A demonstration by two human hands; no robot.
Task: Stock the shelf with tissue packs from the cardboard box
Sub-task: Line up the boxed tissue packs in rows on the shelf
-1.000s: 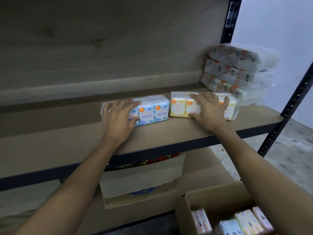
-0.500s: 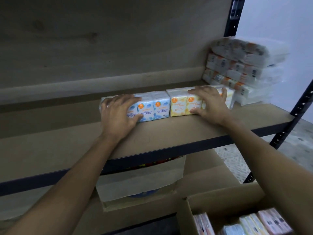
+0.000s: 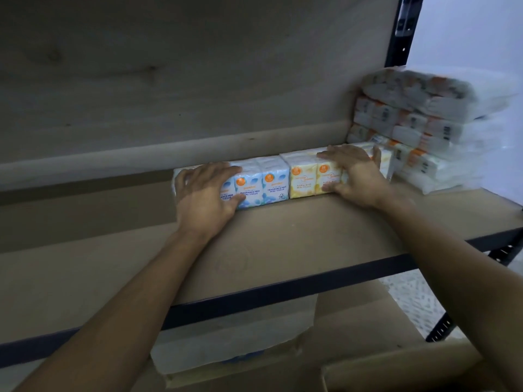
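Left hand (image 3: 203, 193) cupped over blue tissue pack (image 3: 263, 182), right hand (image 3: 353, 174) same on yellow tissue pack (image 3: 305, 179), thumbs on fronts. Packs touching mid-shelf (image 3: 283, 236), labels out. Guessing they're squaring row toward wrapped stack (image 3: 424, 123) at 2 o'clock. Cardboard box (image 3: 396, 372) down at 5 o'clock.

Glossy plastic film wraps the tissue packs (image 3: 266, 181); matt wooden shelf (image 3: 283, 239), dark metal upright (image 3: 399, 29).

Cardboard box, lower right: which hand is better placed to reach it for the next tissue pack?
Probably the right hand, on the yellow pack: the cardboard box sits below its forearm; the left hand, on the blue pack, is farther away.
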